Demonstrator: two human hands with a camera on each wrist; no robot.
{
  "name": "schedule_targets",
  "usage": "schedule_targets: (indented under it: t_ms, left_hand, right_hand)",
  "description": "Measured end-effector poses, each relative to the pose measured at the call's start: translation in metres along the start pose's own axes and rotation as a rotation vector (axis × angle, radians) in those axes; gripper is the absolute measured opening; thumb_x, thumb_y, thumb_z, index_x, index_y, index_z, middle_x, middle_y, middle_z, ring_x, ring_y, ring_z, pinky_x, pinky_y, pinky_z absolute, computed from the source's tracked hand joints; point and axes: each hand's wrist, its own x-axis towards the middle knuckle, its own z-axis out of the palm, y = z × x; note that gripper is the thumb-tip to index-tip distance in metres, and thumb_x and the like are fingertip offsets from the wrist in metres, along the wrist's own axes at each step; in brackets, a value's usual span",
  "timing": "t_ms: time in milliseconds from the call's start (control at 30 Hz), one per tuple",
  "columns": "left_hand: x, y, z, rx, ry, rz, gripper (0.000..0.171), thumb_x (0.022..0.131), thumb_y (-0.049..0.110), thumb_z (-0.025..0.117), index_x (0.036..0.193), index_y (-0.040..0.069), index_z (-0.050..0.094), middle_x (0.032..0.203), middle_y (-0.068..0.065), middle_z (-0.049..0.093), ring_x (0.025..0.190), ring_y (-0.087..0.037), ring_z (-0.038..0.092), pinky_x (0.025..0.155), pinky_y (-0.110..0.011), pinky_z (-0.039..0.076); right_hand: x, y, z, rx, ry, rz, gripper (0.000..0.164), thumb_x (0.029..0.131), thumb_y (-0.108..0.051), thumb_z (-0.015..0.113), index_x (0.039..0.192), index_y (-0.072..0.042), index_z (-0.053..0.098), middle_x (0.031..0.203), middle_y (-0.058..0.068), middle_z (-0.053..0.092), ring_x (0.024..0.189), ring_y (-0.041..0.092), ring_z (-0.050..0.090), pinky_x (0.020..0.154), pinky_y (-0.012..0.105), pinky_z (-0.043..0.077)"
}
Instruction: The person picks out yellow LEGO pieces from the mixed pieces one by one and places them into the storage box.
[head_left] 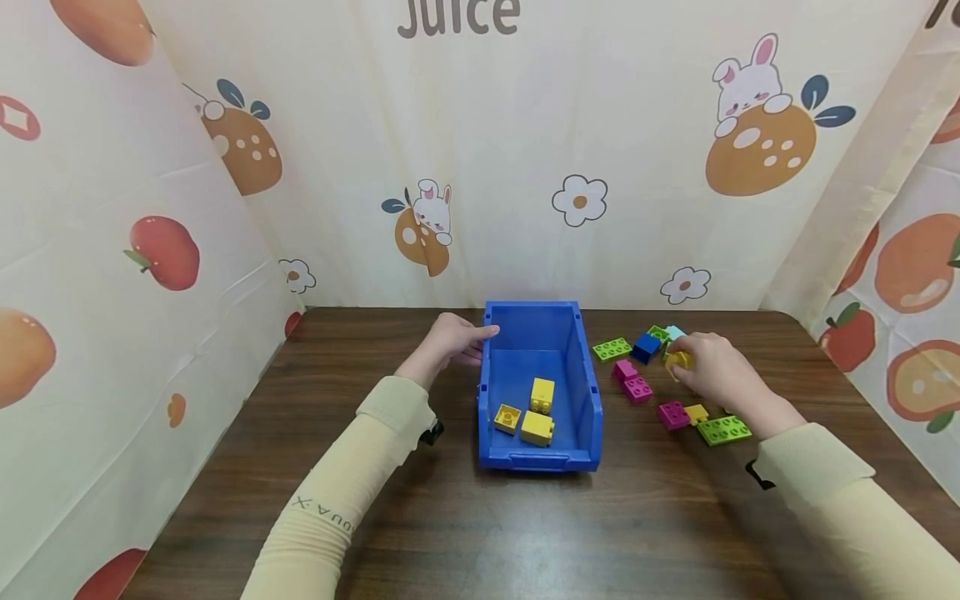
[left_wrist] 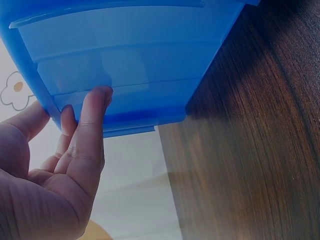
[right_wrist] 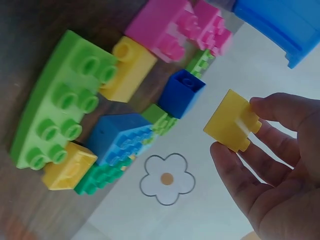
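Observation:
A blue plastic storage bin stands on the table with several yellow toy building bricks inside. At its far left wall, my left hand grips the rim, thumb on the edge and fingers against the outer side. To the right of the bin, my right hand pinches a yellow brick between thumb and fingertips. In the right wrist view the held brick is apart from the other bricks, its studs toward the palm. Below that hand lie loose bricks, some partly hidden by it in the head view.
Loose bricks lie right of the bin: magenta ones, a long lime-green one, a dark blue one and a lime plate-like one. A printed curtain hangs along the back edge of the brown table.

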Motion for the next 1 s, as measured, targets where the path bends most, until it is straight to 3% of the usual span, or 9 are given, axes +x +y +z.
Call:
schedule_targets:
  t_ms: [400,767,1000]
  left_hand:
    - [0.001,-0.001,0.001,-0.003,0.014,0.005,0.04,0.081,0.036,0.074,0.093,-0.002,0.068,0.087,-0.017,0.07,0.067,-0.022,0.071,0.078,-0.04,0.057]
    - [0.0,-0.002,0.002,-0.009,0.025,0.011,0.039,0.081,0.037,0.073,0.093,0.0,0.069,0.088,-0.015,0.07,0.068,-0.022,0.071,0.078,-0.04,0.058]
    - [0.0,-0.002,0.002,-0.006,0.017,0.004,0.04,0.082,0.038,0.073,0.095,0.001,0.068,0.089,-0.015,0.07,0.069,-0.022,0.071,0.078,-0.039,0.058]
  right_hand:
    - [0.006,-0.016,-0.013,0.051,0.036,-0.061,0.021,0.083,-0.009,0.068,0.101,0.002,0.067,0.101,0.022,0.066,0.086,0.032,0.06,0.073,0.05,0.051]
    - [0.013,-0.036,-0.023,0.058,0.054,-0.078,0.024,0.085,-0.011,0.067,0.106,0.0,0.066,0.106,0.021,0.065,0.092,0.034,0.059,0.078,0.052,0.051]
    - [0.017,-0.046,-0.027,0.064,0.101,-0.113,0.021,0.085,-0.012,0.068,0.104,-0.002,0.066,0.102,0.017,0.067,0.089,0.03,0.061,0.078,0.05,0.051]
